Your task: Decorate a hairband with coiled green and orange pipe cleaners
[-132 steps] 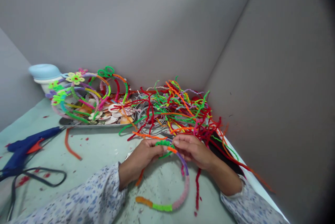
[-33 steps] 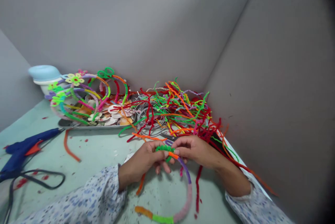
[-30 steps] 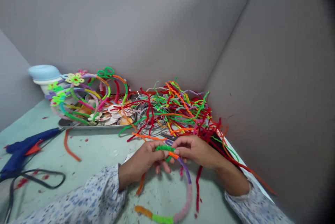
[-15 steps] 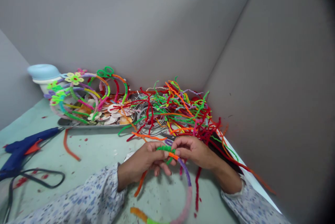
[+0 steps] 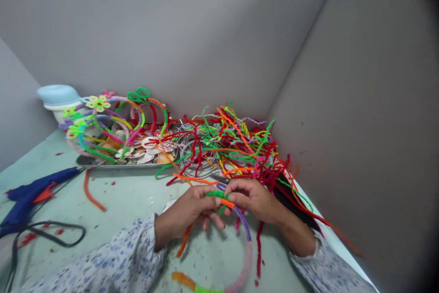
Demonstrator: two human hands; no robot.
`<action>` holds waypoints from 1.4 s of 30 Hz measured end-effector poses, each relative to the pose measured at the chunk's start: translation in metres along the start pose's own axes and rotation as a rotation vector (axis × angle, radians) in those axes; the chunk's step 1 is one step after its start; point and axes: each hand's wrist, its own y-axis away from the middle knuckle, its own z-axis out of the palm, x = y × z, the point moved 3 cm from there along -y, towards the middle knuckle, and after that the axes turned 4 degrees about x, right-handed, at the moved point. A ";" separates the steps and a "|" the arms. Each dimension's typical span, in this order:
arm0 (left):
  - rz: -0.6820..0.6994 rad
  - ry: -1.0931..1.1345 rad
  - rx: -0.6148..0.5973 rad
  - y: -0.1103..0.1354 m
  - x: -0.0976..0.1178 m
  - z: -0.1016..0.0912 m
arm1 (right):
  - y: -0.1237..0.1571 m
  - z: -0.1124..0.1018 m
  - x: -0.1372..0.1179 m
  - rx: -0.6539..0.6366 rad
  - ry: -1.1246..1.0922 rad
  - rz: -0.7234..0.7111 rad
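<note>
Between my hands is a headband (image 5: 247,256) wrapped in orange, purple, pink, green and yellow-orange pipe cleaner, its curve hanging down toward me. My left hand (image 5: 197,208) pinches its upper part, where a green pipe cleaner (image 5: 216,194) lies coiled. From the right, my right hand (image 5: 252,198) pinches the end of that green coil with thumb and fingertips. A purple loop (image 5: 221,186) shows just behind the fingers. Below my left hand an orange pipe cleaner (image 5: 185,240) sticks out; whether it belongs to the headband I cannot tell.
A metal tray (image 5: 133,168) of shells and finished flower headbands (image 5: 99,103) stands at the back left. Loose pipe cleaners (image 5: 236,142) and coiled wire (image 5: 197,156) are heaped behind my hands, near scissors (image 5: 219,178). A blue glue gun (image 5: 37,188) with a cord lies left.
Both hands keep nearly the same pinch on the headband and green pipe cleaner. The whole view has shifted very slightly.
</note>
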 end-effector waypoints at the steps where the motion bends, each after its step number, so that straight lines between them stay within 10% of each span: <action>1: 0.004 0.000 -0.002 0.000 0.000 0.000 | 0.000 0.000 0.000 0.008 0.004 -0.003; 42: 0.151 -0.242 0.099 -0.001 0.005 0.001 | -0.001 0.003 -0.016 0.130 0.388 -0.011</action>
